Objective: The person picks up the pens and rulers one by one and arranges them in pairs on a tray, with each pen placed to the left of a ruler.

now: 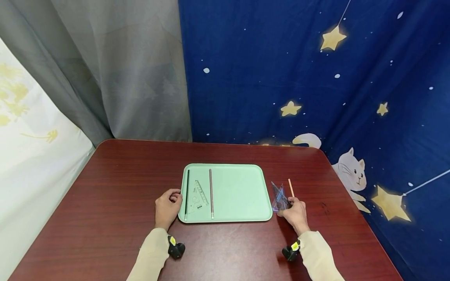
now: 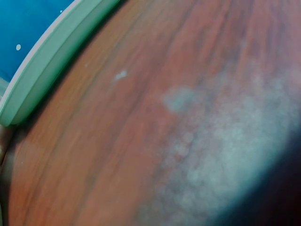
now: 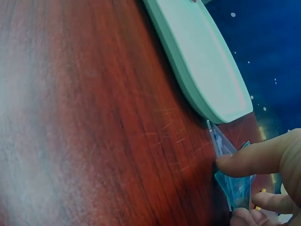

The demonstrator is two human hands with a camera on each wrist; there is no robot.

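A pale green tray (image 1: 239, 193) lies on the table. On its left part rest a dark pencil (image 1: 187, 193), a clear set square (image 1: 199, 197) and a reddish striped pencil (image 1: 211, 195). My left hand (image 1: 168, 208) is at the tray's left rim, fingers bent and seeming to grip it; the left wrist view barely catches the fingers. Right of the tray, my right hand (image 1: 295, 214) pinches blue and purple see-through set squares (image 1: 279, 201) between thumb (image 3: 249, 160) and fingers. They overlap, so their exact number is unclear. Just beyond this hand shows a short orange stick (image 1: 291, 187), perhaps a pencil.
The reddish-brown wooden table (image 1: 133, 168) reaches back to a grey curtain (image 1: 140, 78) and a blue curtain (image 1: 253, 78) with stars. White cloth (image 1: 31, 175) hangs along the left. Each wrist wears a small black camera.
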